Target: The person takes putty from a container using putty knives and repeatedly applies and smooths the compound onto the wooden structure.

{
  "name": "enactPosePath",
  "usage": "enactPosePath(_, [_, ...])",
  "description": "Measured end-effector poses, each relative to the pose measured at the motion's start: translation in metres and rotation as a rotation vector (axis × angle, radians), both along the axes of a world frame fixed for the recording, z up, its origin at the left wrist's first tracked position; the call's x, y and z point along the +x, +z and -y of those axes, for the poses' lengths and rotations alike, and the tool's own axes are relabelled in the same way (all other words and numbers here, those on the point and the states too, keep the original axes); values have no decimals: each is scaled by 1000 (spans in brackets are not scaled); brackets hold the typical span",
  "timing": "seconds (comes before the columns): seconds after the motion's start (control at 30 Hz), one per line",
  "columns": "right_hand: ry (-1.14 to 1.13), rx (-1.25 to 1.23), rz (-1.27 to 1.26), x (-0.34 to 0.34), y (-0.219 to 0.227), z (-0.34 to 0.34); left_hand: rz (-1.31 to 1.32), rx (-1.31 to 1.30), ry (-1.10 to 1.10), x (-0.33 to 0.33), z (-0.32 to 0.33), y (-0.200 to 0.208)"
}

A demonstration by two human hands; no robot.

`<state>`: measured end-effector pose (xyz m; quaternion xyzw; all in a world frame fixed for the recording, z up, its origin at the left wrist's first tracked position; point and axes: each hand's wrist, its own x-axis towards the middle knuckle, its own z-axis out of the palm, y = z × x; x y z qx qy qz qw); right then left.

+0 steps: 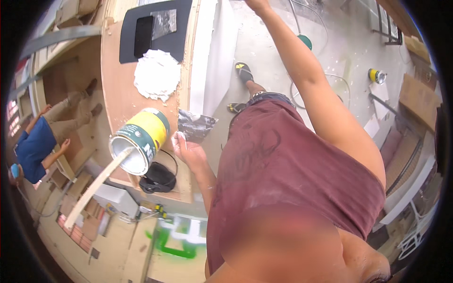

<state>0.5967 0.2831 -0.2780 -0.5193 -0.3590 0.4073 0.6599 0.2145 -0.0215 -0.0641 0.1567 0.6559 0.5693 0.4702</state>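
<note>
My left hand (pixel 189 152) has white smears on its fingers and pinches the edge of a thin, dark grey flat sheet (pixel 197 126) streaked with white. Beside it on the wooden worktop (pixel 118 96) stands an open yellow and green paint tin (pixel 150 126), whitish inside, with a long wooden stick (pixel 96 191) poking out. A ruffled white heap (pixel 158 75) lies close to the tin. My right arm stretches away to the upper edge, where my right hand (pixel 257 4) is cut off and its fingers are hidden.
On the worktop are a black mat (pixel 127 33), a dark phone (pixel 143 37), a grey sheet (pixel 164 23) and a black pouch-like thing (pixel 158 178). At left is another person in a blue top (pixel 35 150). A hose (pixel 349 87), a yellow tin (pixel 375 76) and cardboard (pixel 419 101) lie rightward.
</note>
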Motion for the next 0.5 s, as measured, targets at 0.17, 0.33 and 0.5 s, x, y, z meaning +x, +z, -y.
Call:
enactPosePath(0.17, [-21, -73, 143, -21, -14, -5, 2, 22, -105, 5, -10, 12])
enactPosePath(0.33, [-113, -107, 260, -54, -1, 18, 43, 15, -128, 10, -5, 26])
enactPosePath(0.5, [-132, -118, 411, -93, 24, 79, 22, 11, -159, 7, 4, 23])
